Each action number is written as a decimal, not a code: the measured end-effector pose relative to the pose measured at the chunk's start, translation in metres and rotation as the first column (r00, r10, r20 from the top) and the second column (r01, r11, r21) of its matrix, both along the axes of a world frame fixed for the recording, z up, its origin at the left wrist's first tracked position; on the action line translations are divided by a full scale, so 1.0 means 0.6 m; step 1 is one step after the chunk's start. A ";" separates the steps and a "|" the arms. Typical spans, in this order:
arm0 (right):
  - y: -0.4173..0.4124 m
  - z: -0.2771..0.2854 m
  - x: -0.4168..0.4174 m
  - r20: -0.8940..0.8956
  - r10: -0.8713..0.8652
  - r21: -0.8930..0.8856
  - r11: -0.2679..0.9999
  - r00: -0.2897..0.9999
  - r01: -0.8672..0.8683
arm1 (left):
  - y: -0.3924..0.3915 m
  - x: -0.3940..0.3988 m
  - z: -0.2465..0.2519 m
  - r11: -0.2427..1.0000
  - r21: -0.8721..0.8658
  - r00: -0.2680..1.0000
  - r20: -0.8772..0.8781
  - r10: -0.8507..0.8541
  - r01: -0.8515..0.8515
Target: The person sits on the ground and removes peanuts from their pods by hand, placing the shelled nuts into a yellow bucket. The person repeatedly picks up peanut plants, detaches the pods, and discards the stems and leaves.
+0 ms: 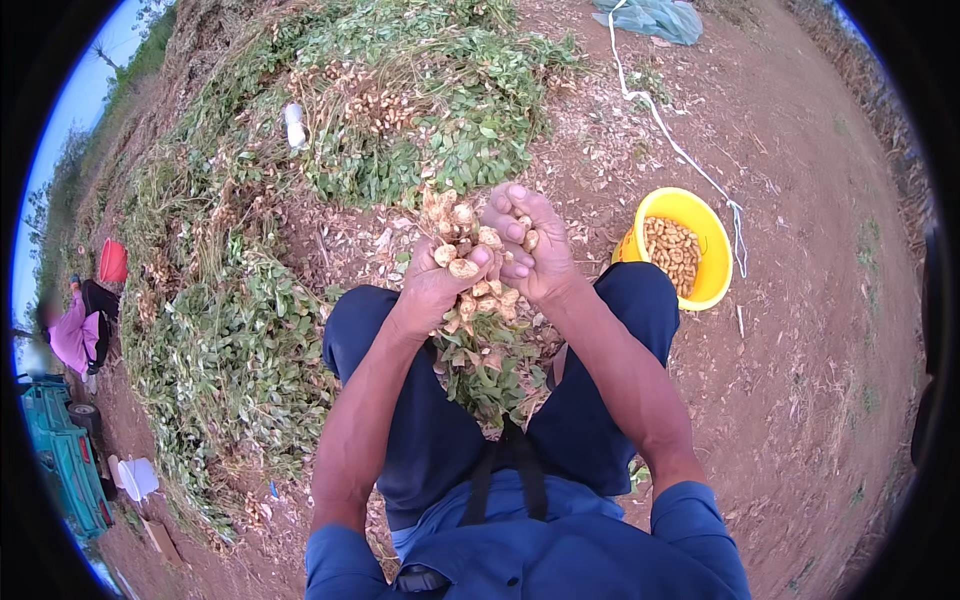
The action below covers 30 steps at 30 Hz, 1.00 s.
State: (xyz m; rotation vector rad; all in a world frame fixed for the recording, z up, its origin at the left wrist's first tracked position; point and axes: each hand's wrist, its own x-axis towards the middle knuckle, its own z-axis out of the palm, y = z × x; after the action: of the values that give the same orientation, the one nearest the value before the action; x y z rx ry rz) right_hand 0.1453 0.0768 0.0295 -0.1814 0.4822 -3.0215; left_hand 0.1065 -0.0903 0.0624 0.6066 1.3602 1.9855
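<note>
My left hand (pixel 438 279) grips a bunch of peanut plants by the pod end. Pale peanut pods (pixel 456 219) crowd above and around its thumb, and more hang below the fist. The leafy green tops (pixel 495 375) of this bunch droop between my knees. Close beside it on the right, my right hand (pixel 536 244) is curled around a few loose peanuts (pixel 529 234). Its fingertips are at the edge of the bunch; whether they touch it I cannot tell. By my right knee stands a yellow bucket (pixel 718 259), with shelled-off whole peanut pods (pixel 673 251) inside.
Heaps of uprooted peanut plants (pixel 247 345) cover the ground ahead and left. A white bottle (pixel 295 126) lies on them. White cord (pixel 675 142) runs from green netting (pixel 664 19) towards the bucket. Far left are a person (pixel 79 330), a red bucket (pixel 113 261) and a teal vehicle (pixel 64 450).
</note>
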 end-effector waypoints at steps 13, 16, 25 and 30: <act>0.180 0.037 0.092 0.103 -0.574 0.276 0.801 0.812 0.531 | 0.028 -0.016 -0.012 0.980 -0.041 0.960 0.195 0.201 -0.196; 0.257 0.039 0.148 0.102 -0.807 0.601 0.516 0.582 0.610 | 0.019 -0.021 -0.019 0.980 -0.057 0.966 0.168 0.196 -0.189; 0.462 -0.161 0.316 -0.324 -0.718 0.365 -0.695 0.616 -0.619 | 0.018 -0.019 -0.020 0.983 -0.051 0.973 0.142 0.180 -0.175; 0.385 -0.066 0.228 -0.336 -0.692 0.804 -0.564 0.639 -0.188 | 0.014 -0.026 -0.036 0.991 -0.020 0.988 0.075 0.133 -0.132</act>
State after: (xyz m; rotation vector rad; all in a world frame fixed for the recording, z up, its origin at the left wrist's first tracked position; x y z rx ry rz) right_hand 0.2820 0.3076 -0.0100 1.1930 3.2245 -1.0146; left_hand 0.0911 -0.0818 0.0407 0.4391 1.3997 2.0788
